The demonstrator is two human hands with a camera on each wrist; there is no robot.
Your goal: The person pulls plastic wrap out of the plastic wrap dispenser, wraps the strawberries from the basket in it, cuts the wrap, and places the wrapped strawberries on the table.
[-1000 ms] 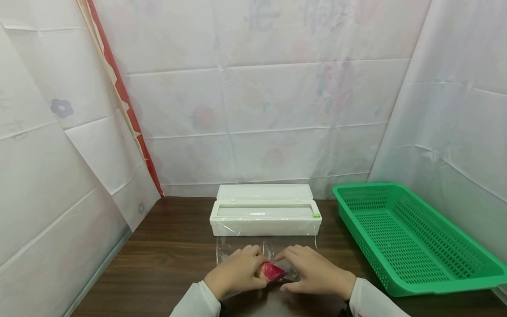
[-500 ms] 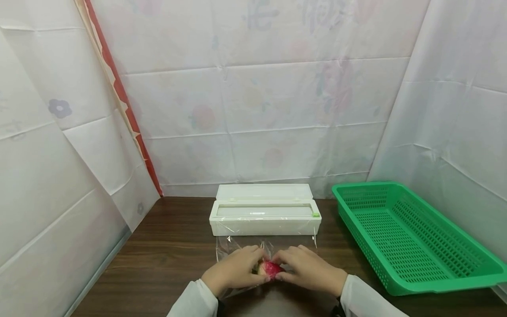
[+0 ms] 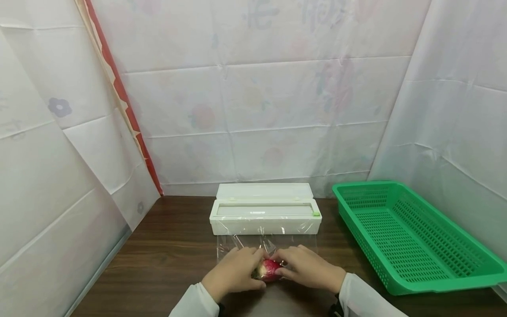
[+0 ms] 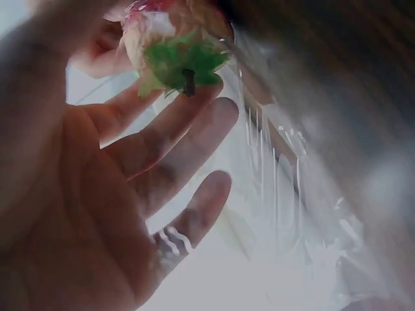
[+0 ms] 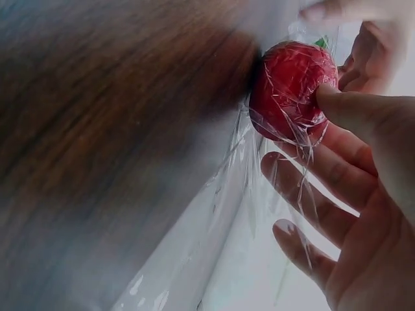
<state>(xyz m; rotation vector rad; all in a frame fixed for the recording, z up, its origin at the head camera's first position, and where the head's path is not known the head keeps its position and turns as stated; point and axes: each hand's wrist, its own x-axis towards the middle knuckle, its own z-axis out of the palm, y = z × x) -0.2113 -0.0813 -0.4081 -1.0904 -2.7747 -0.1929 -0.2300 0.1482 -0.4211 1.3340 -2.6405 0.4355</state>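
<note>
Head view: a red fruit (image 3: 270, 269) sits between my hands near the middle of the near side of the table (image 3: 170, 251), with clear film (image 3: 245, 241) around it. With my right hand (image 3: 306, 267) I pinch its right end through the film, thumb on the near side, the lower fingers spread. My left hand (image 3: 236, 270) is half open about the green-capped left end, fingertips beside the leaves; I cannot tell whether that thumb presses. The film runs far to a white box (image 3: 265, 227).
</note>
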